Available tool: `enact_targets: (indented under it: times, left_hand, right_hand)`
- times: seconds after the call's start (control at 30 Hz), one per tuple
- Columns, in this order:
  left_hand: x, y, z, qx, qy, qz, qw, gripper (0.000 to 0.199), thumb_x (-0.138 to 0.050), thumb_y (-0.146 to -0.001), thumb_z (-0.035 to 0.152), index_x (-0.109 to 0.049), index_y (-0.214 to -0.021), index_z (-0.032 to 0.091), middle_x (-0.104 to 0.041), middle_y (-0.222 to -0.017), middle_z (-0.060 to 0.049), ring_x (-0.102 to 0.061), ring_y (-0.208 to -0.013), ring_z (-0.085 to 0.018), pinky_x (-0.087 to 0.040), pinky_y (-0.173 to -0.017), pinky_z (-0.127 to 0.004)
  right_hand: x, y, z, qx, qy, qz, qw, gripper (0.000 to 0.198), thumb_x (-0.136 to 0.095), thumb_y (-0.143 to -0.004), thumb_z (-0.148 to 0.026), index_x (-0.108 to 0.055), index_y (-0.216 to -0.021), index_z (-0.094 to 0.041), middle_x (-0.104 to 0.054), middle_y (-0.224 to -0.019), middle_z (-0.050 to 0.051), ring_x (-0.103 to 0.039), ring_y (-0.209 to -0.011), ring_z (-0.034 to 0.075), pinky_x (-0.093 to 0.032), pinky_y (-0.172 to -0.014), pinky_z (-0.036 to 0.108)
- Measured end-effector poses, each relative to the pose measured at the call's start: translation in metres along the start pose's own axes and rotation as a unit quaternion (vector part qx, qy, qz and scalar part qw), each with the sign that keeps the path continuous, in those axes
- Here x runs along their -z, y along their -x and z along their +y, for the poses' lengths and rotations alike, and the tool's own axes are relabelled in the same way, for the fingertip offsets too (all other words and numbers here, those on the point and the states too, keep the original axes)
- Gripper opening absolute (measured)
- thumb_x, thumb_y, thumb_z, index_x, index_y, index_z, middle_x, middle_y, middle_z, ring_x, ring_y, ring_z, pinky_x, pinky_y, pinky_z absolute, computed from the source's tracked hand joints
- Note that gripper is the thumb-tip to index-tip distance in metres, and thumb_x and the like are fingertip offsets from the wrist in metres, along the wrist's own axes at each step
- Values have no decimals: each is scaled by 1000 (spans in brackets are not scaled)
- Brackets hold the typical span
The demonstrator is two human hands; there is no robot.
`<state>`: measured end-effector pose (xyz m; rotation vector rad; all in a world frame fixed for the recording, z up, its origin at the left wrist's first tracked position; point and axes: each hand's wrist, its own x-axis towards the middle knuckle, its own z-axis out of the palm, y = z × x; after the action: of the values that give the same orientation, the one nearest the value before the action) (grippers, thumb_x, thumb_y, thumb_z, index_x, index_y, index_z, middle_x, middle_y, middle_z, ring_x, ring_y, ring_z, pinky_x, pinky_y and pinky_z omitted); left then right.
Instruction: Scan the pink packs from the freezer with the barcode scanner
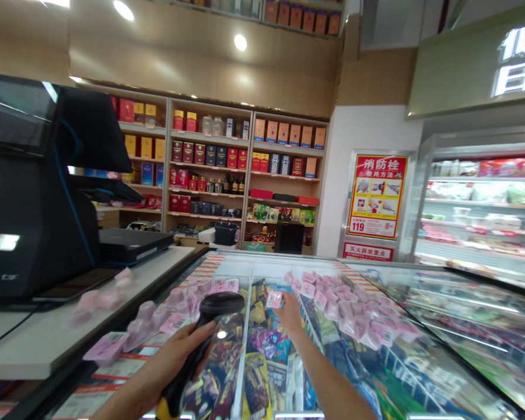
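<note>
Two hands are seen over the glass-topped freezer [376,373], which is packed with ice cream packets. A black barcode scanner [201,344] is gripped tight by the left hand [170,361] at about 7 o'clock. One pink packet [274,299] is pinched in the right hand [291,315] near centre. More pink packets [354,309] are piled on the lid at 2 o'clock, and a few are scattered on the worktop [39,344] at 9 o'clock.

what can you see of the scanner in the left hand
The scanner is a black handheld barcode reader that looks like plastic, with a rounded, glossy head on top and a yellow patch at the base of its grip. It stands roughly upright, tilted slightly, over the glass lid of the freezer. The left hand wraps its handle, thumb across the front.
</note>
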<state>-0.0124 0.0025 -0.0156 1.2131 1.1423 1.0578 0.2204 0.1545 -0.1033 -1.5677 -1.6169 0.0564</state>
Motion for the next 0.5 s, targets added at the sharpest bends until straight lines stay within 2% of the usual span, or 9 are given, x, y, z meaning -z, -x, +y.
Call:
enact_targets:
  times: [0.1,0.2,0.3,0.4,0.5]
  left_hand:
    - [12,2,-2,-8,-15,41,999,35,-55,-61,51,-52,-52,17,-49,-39,5,-39,-33,-6,-31,-35,-16]
    - [23,4,-6,13,-8,85,996,35,-59,-55,52,-53,-56,18,-55,-46,3,-44,-35,-8,-34,-34,-18]
    - [31,5,-11,33,8,99,995,34,-61,-54,51,-53,-58,18,-55,-47,2,-47,-38,-10,-37,-35,-20]
    - [35,3,-15,35,4,97,995,33,-62,-55,50,-52,-55,19,-54,-45,2,-48,-38,-10,-40,-36,-20]
    - [35,0,-16,24,1,117,993,33,-63,-53,50,-50,-50,19,-52,-41,2,-46,-35,-10,-40,-35,-21]
  right_hand:
    - [-12,-1,-14,-41,22,-33,998,27,-54,-63,-24,-56,-89,-16,-61,-90,8,-54,-89,21,-38,-75,28]
    - [-29,-4,-36,-71,34,-64,995,26,-53,-65,-27,-55,-88,-16,-61,-90,7,-55,-88,22,-37,-74,31]
    - [-46,-6,-61,-83,44,-81,992,27,-52,-66,-28,-55,-90,-16,-61,-92,9,-55,-90,23,-37,-75,34]
    - [-57,-7,-78,-66,36,-120,990,30,-53,-64,-26,-55,-93,-15,-61,-93,10,-54,-91,24,-37,-76,33]
    - [-53,-11,-74,-30,35,-155,987,40,-57,-59,-27,-54,-96,-16,-60,-96,10,-53,-93,24,-39,-75,33]
